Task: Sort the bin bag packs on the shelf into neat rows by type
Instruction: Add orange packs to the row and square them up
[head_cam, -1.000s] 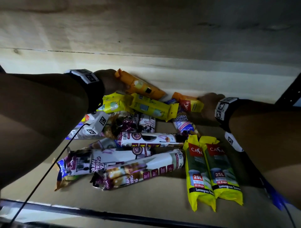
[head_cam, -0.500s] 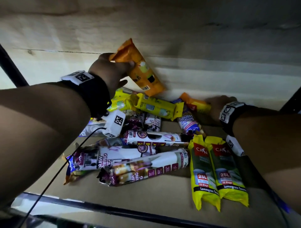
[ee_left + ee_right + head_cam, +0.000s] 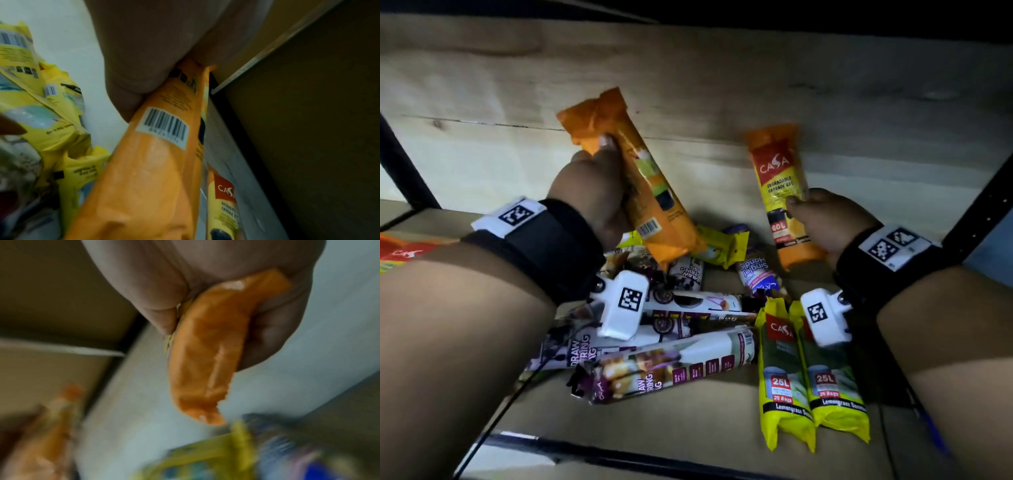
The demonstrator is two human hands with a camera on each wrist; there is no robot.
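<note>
My left hand [image 3: 592, 192] grips an orange bin bag pack [image 3: 640, 185] and holds it tilted above the pile, barcode side towards me; the left wrist view shows the same orange pack [image 3: 148, 170] under my palm. My right hand [image 3: 822, 219] grips a second orange pack [image 3: 779, 178] with a red Casa label, lifted upright against the back wall; in the blurred right wrist view its orange pack [image 3: 207, 353] sits in my fist. Below lie several white draw-string packs [image 3: 671, 370], yellow packs [image 3: 719, 245], a purple single-handle pack [image 3: 756, 270] and two yellow-green 25L packs [image 3: 811, 377] side by side.
The wooden back wall [image 3: 722, 85] closes the shelf behind. Black frame posts [image 3: 400, 161] stand at left and right. The shelf floor [image 3: 654, 431] shows bare board in front of the pile. Red and orange packs [image 3: 400, 253] lie on the neighbouring shelf at far left.
My left hand lifted its orange pack from the pile and raised it higher. My right hand, low at the back of the pile before, now holds the second orange pack up.
</note>
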